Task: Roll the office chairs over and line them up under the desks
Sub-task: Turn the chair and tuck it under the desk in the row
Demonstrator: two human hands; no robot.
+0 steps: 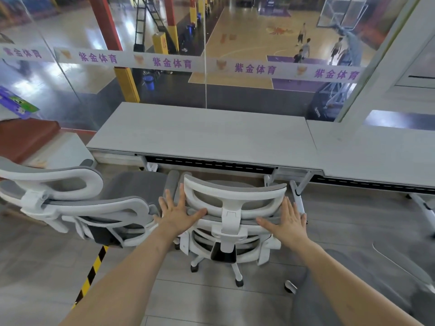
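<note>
A white-framed office chair (231,196) with grey mesh stands in front of me, its seat partly under the light grey desk (204,135). My left hand (179,211) lies flat against the left side of the chair back, fingers spread. My right hand (288,221) presses flat on the right side of the same back, fingers straight. A second, matching chair (77,196) stands just to the left, its seat close to the desk's left end. Part of a third grey chair (367,278) shows at the bottom right.
A second desk (376,151) joins on the right. A glass wall (164,85) behind the desks overlooks a basketball court. Yellow-black tape (93,271) runs across the floor at the left. A red-brown cushioned bench (26,135) sits far left.
</note>
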